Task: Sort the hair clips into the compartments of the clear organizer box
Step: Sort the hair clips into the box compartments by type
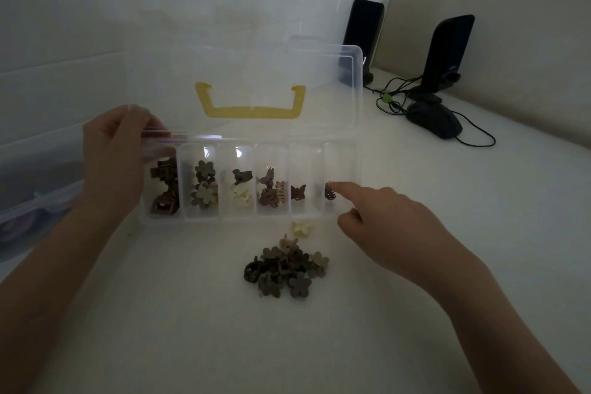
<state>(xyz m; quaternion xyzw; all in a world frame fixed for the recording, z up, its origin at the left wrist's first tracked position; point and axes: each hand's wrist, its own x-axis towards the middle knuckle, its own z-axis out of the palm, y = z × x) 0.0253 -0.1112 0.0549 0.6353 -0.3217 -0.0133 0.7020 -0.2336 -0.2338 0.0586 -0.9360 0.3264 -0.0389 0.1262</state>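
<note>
Clips [285, 270] sat piled just below my right hand [388, 227], way nearer than my left [113, 158] gripping the box [342, 166] edge; right forefinger out, others curled, empty.

White tabletop [415, 313] carries clear organizer box [249, 219], loose clip pile [286, 270] and cream clip [302, 227] beside right grip [380, 224]; mouse [435, 120], speakers [447, 54] beyond it.
</note>
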